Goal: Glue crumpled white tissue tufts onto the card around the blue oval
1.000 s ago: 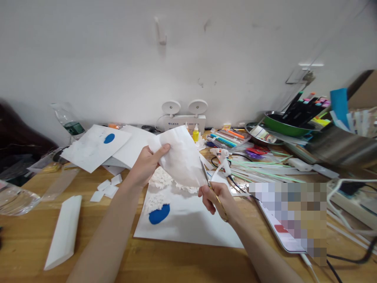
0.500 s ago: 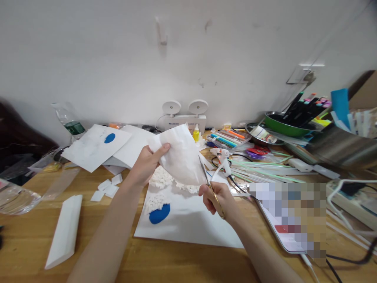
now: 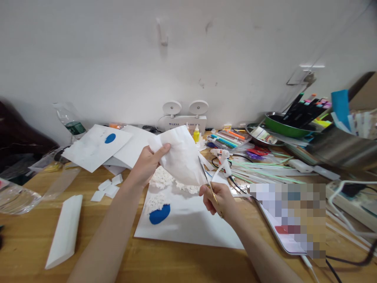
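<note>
Pinched between the thumb and fingers of my left hand [image 3: 151, 161] is a thin white sheet [image 3: 181, 155], held up above the table. My right hand [image 3: 218, 198] grips gold-handled scissors [image 3: 204, 167], whose blades lie at the sheet's lower right edge. Below both hands lies a large white paper [image 3: 194, 224] with a blue oval [image 3: 160, 214] and crumpled white pieces [image 3: 159, 201] on it. The held sheet hides part of that paper's far side.
A folded white stack [image 3: 64, 232] and small white squares [image 3: 104, 188] lie at the left. To the right are a glue gun [image 3: 223, 159], a tablet [image 3: 282, 220], thin sticks and cables. A green bowl [image 3: 287, 126] holds markers.
</note>
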Motion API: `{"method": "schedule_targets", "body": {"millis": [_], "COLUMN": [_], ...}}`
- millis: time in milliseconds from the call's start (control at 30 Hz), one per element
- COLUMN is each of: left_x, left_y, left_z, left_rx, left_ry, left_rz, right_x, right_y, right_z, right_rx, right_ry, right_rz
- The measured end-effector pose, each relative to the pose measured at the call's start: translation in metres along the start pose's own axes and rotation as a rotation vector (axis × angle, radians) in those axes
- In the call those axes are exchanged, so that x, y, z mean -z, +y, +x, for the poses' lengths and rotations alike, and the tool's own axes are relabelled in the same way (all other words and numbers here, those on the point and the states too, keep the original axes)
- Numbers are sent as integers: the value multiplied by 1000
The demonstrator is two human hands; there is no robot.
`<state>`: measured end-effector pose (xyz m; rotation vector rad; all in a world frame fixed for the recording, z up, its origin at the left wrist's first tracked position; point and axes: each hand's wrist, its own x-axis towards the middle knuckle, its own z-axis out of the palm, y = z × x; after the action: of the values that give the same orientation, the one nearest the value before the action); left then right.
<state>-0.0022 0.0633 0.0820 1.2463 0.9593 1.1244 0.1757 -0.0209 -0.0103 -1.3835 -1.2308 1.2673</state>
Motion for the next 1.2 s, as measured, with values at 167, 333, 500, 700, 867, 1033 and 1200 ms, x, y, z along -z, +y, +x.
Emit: {"method": "schedule_targets", "body": {"millis": [167,333,500,700,867,1033,1200], "left_x": [1,1,-1,-8,-11,-11,-13], "left_y": [0,-1,0,0,-5,-9,-10], "left_z": [0,1,-1,-4,-5,-3,-4], "left_rx": [4,-6,12,28,30,50,34], "left_ry": [11,12,0,-10,-84,-77,-99], "left_rz": [11,4,1,36,36,61,23], "right_x": [0,1,2,2,3,3,3], "right_y": [-3,-4,1,1,2,1,0], "right_z": [0,0,-3,-3,-3,-3,-1], "right_rx": [-35,-36,33,152,160,178,178], "right_ry": [17,3,-31,-71,-61,-56,-48], "right_rz": [-33,-40,-15,17,18,62,57]}}
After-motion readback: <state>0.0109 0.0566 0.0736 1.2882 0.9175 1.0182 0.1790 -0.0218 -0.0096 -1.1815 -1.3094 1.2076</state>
